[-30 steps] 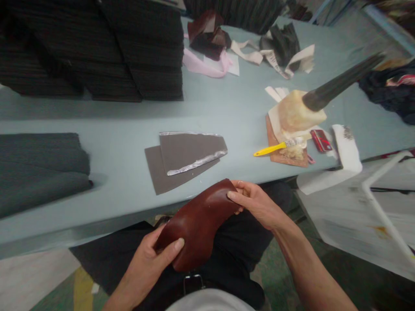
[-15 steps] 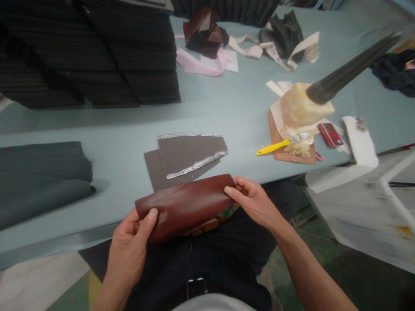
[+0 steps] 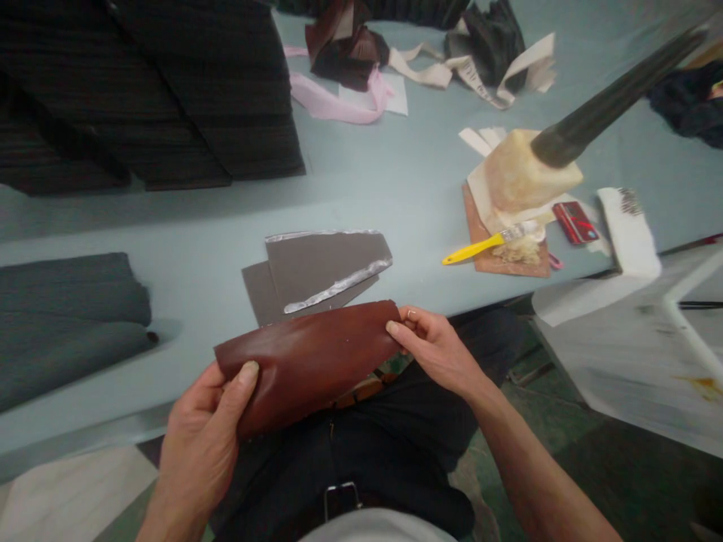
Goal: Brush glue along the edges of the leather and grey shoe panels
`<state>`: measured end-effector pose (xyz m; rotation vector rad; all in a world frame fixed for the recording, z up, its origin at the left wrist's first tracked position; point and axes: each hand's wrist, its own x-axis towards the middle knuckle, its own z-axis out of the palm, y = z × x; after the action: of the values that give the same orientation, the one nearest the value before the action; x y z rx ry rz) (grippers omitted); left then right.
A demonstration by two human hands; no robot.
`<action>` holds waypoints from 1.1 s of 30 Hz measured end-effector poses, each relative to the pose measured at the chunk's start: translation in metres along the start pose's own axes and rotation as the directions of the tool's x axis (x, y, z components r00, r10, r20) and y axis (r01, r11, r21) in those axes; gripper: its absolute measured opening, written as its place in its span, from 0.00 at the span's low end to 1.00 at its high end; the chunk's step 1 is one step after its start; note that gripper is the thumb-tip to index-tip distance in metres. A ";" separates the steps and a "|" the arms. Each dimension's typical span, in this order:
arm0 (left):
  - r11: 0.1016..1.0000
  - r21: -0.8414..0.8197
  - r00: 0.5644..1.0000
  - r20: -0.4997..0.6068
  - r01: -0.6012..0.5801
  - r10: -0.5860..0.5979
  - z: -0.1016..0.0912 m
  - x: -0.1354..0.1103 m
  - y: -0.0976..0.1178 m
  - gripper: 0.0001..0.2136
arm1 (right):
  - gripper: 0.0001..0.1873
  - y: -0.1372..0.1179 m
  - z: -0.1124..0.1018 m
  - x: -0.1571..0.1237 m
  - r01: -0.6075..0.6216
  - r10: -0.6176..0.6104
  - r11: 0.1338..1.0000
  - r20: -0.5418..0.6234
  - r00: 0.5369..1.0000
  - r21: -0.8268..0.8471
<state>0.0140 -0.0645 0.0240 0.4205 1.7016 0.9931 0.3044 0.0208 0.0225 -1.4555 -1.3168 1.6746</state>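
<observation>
A glossy reddish-brown leather piece (image 3: 308, 357) is stretched between both hands above my lap, at the near edge of the pale blue table (image 3: 395, 188). My left hand (image 3: 200, 440) grips its left end, thumb on top. My right hand (image 3: 432, 350) pinches its right end with thumb and fingers. Just beyond it on the table lie two overlapping grey cut pieces (image 3: 316, 275), the upper one with shiny wet strips along its edges.
A yellow-handled brush (image 3: 486, 245) rests on a brown board beside a yellowish block with a dark handle (image 3: 531, 177). Dark fabric stacks (image 3: 152, 90) stand at the back left, grey folded material (image 3: 68, 316) at the left, scraps (image 3: 407, 53) at the back. A white stand (image 3: 626, 248) sits at right.
The leather piece went from hanging curved over my lap to being held flat and level at the table edge. Both hands rose and shifted left with it.
</observation>
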 end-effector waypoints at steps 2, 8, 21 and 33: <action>1.000 -0.011 1.000 -0.026 0.014 -0.014 0.001 -0.004 0.004 0.34 | 0.18 0.002 0.001 -0.001 -0.004 0.004 1.000 -0.001 1.000 0.000; 0.992 0.002 0.992 0.003 0.127 -0.127 -0.010 -0.016 0.013 0.36 | 0.17 0.012 0.004 -0.007 -0.013 0.013 1.000 0.018 1.000 0.018; 0.550 0.560 0.776 0.331 -0.620 0.537 -0.011 0.017 0.019 0.22 | 0.16 -0.008 -0.012 0.024 0.137 -0.344 0.841 -0.322 0.882 -0.523; -0.043 0.620 0.377 0.529 -0.783 0.760 0.001 0.032 0.000 0.07 | 0.13 -0.023 -0.008 0.157 0.286 -0.595 0.545 -0.123 0.794 -0.788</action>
<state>0.0033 -0.0416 0.0040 2.3252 1.7501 0.7746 0.2674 0.1690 -0.0197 -1.5329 -2.0364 0.4367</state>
